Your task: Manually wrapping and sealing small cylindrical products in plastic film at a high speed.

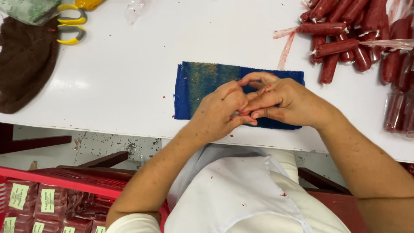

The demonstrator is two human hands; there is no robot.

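Both my hands meet over a blue cloth (198, 86) that lies flat near the front edge of the white table (129, 64). My left hand (217, 112) is curled, its fingers pressed against the fingertips of my right hand (284, 101). The right hand's fingers stretch out leftward, and its thumb arches above them. A small pale bit shows where the fingertips touch; what it is I cannot tell. Red smears mark the fingers and my white apron (241, 198).
A pile of red sausages in clear wrap (345, 39) fills the table's far right. Yellow-handled scissors (71, 28) and a brown woolly cloth (26, 60) lie at the far left. A red basket (64, 190) of labelled red packs stands below the table on the left.
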